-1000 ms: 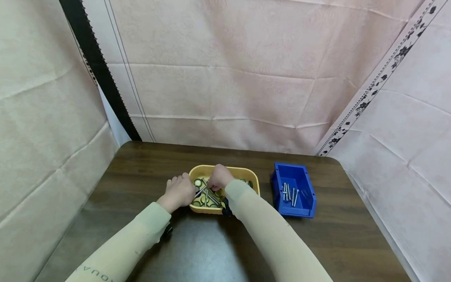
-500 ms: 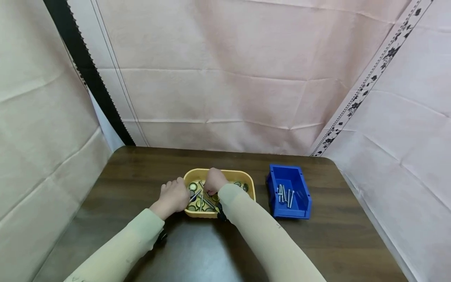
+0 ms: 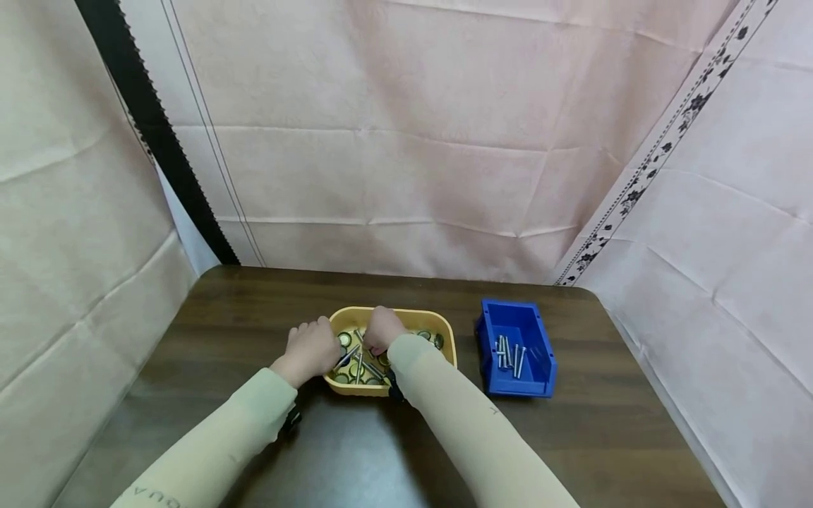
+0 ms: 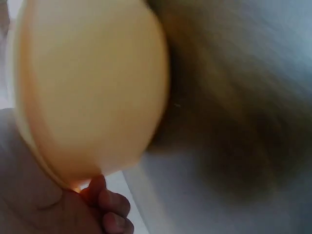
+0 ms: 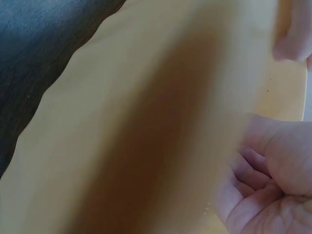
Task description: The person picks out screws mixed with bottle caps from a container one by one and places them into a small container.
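Near the table's middle stands a yellow bin (image 3: 438, 317) with several silver bolts (image 3: 359, 368) and round, ring-like pieces (image 3: 344, 339) in it. My left hand (image 3: 311, 349) grips its left rim; in the left wrist view the fingers (image 4: 113, 202) curl at the bin's edge. A bolt (image 3: 345, 358) slants beside this hand inside the bin. My right hand (image 3: 384, 330) reaches over the contents, close to the bolts. Its fingers (image 5: 251, 183) look curled in the right wrist view, but the bin wall hides the tips, so whether they pinch anything is unclear.
To the right stands a blue open-front bin (image 3: 521, 388) holding several bolts (image 3: 506, 351). Brown wood-patterned table (image 3: 610, 423) lies beneath both bins. Pale cloth (image 3: 381, 176) hangs behind and on both sides of it.
The head view has shifted a little, so everything sits slightly lower and further left. Relative to the yellow bin, both hands stay in nearly the same places.
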Motion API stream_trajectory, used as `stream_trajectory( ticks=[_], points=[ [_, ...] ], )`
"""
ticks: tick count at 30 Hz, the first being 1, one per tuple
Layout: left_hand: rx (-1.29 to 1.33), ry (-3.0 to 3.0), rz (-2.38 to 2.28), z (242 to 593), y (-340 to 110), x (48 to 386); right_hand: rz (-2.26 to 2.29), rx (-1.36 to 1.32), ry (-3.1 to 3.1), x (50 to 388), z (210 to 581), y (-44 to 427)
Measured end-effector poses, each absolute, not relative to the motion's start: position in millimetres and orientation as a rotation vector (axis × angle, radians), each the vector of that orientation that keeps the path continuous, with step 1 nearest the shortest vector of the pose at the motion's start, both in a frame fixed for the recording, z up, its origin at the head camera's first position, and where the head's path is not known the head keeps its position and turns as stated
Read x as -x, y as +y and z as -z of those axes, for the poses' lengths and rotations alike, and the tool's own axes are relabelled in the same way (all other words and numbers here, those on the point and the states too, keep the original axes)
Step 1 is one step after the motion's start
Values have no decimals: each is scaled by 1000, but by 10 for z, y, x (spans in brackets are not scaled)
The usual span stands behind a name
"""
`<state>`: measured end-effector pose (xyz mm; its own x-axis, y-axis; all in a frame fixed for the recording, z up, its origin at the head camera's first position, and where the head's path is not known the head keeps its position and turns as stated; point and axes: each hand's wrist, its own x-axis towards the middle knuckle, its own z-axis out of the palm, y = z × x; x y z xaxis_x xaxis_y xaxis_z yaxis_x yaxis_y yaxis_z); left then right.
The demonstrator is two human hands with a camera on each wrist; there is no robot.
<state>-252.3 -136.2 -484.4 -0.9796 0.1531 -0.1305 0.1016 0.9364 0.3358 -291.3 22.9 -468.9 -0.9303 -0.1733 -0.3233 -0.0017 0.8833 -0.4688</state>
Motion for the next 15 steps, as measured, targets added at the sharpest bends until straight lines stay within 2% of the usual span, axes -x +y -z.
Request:
stream_trajectory(
  ticks=[15],
  points=[
    [-138, 2854, -819, 4996, -1417, 2510, 623, 110, 2709, 2914, 4707, 222]
  ],
)
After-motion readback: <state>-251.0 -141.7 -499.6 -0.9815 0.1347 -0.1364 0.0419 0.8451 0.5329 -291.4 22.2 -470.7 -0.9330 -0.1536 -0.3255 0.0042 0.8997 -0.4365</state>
